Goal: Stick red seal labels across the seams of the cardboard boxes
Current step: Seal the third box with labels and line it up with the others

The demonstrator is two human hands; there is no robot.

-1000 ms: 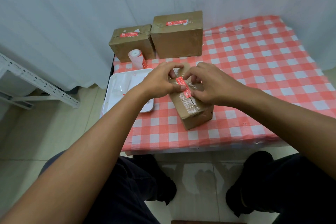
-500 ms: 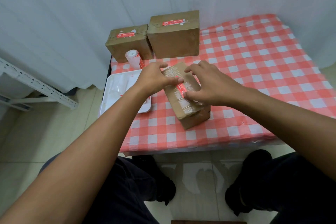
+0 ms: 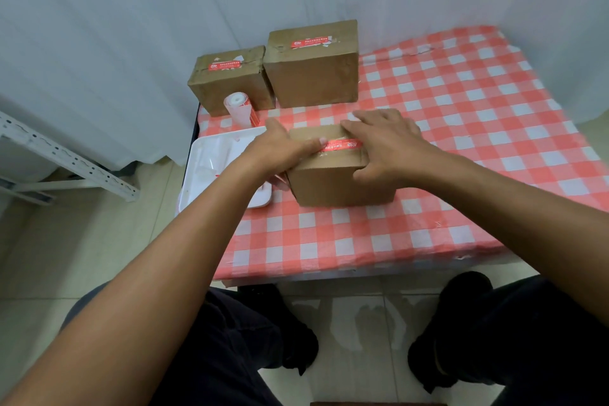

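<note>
- Head view: a cardboard box (image 3: 339, 180) sits near the front left part of a table covered with a red-and-white checked cloth (image 3: 461, 142), its plain front face toward the person.
- A red seal label (image 3: 341, 144) lies flat along the top of this box, running left to right over the clear tape on the top face.
- The left hand (image 3: 280, 150) reaches in from the left and rests on the box's top left edge, fingers fairly straight, with a fingertip touching the label's left end; it holds nothing.
- The right hand (image 3: 387, 145) lies over the box's right side, fingers spread and nearly straight across the top behind the label, thumb down against the front face near the right corner; it is pressing rather than clasping.
- Behind, against a white curtain (image 3: 131, 26), stand 2 more boxes: a smaller back box (image 3: 230, 86) on the left and a taller back box (image 3: 313, 76) just beside it on the right, each with a red label on its top.
- A label roll (image 3: 239, 107) stands upright in front of the smaller back box.
- A white tray (image 3: 211, 171) lies at the table's left edge, just left of the near box, partly under the left forearm.
- Dark trousers and shoes show below the table edge on a pale tiled floor (image 3: 82, 241).
</note>
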